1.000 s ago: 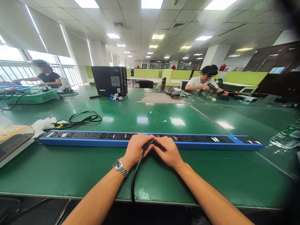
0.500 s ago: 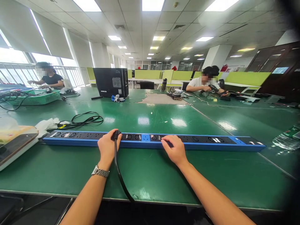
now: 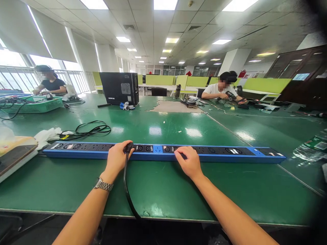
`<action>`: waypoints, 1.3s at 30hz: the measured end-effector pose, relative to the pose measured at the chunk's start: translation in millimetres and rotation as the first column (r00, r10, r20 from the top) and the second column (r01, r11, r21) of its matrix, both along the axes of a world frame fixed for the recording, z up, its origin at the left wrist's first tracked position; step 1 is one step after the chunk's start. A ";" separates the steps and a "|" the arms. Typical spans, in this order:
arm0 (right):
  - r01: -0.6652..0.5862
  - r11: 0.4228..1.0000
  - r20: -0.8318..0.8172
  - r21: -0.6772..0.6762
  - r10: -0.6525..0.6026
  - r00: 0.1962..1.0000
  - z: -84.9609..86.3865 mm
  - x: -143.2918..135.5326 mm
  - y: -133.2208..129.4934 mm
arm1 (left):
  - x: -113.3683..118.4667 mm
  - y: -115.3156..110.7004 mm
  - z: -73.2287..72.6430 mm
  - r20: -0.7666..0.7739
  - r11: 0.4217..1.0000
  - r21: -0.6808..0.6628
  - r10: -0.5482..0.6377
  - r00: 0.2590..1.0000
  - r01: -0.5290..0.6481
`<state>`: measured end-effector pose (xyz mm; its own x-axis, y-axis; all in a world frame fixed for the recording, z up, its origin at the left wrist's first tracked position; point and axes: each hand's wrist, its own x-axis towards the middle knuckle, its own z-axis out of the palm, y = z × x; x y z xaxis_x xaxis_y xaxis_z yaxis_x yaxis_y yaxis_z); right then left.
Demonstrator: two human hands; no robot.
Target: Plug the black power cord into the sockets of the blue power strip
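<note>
A long blue power strip (image 3: 163,157) with black sockets lies across the green table (image 3: 163,190). My left hand (image 3: 119,156) is closed on a black plug (image 3: 129,147) at the strip, left of its blue middle socket; whether the plug is fully seated cannot be seen. From the plug a thick black cable (image 3: 125,183) runs down over the table's front edge. My right hand (image 3: 187,160) rests on the strip right of the blue socket, thumb and fingers curled round its edge.
A coiled black cable (image 3: 94,128), white crumpled plastic (image 3: 48,136) and a tray (image 3: 22,154) lie left. Farther back are a green basket (image 3: 43,104) and a black computer case (image 3: 119,89). A bottle (image 3: 313,146) lies right. Two people sit across the table.
My left wrist has swung a little left and the plug appears turned slightly in my fingers. The whole view has shifted a little; my right hand stays on the strip.
</note>
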<state>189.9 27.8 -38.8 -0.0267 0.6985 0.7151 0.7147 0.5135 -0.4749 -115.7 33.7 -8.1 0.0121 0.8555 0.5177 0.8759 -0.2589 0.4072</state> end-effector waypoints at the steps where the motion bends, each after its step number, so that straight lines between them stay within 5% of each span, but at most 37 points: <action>1: 0.000 1.000 0.002 -0.001 0.000 1.000 0.1 0.0 -0.1 | -0.9 -0.2 0.3 -0.017 1.000 -0.001 -0.005 1.000 0.005; 10: 0.014 1.000 0.012 0.002 -0.015 1.000 -0.9 -0.7 0.8 | -1.4 -3.3 -11.6 -0.023 0.997 0.078 -0.006 1.000 0.008; 17: 0.008 1.000 -0.001 -0.013 -0.008 1.000 -1.1 -0.5 0.6 | -2.5 -8.7 -10.9 -0.012 0.957 0.257 -0.134 0.991 0.132; 27: 0.016 1.000 -0.005 -0.013 -0.016 1.000 -2.2 -0.6 1.5 | 6.8 -16.4 -4.4 -0.073 0.972 0.234 -0.020 0.997 0.036; 39: 0.007 1.000 -0.002 -0.018 -0.007 1.000 -2.8 1.0 1.7 | 5.4 -7.8 -15.9 -0.042 0.984 0.177 -0.013 0.999 0.020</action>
<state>190.9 29.5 -41.5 -0.0204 0.7115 0.7024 0.7171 0.4999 -0.4856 -110.3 25.9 -24.0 0.0491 0.7499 0.6598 0.8857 -0.3380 0.3183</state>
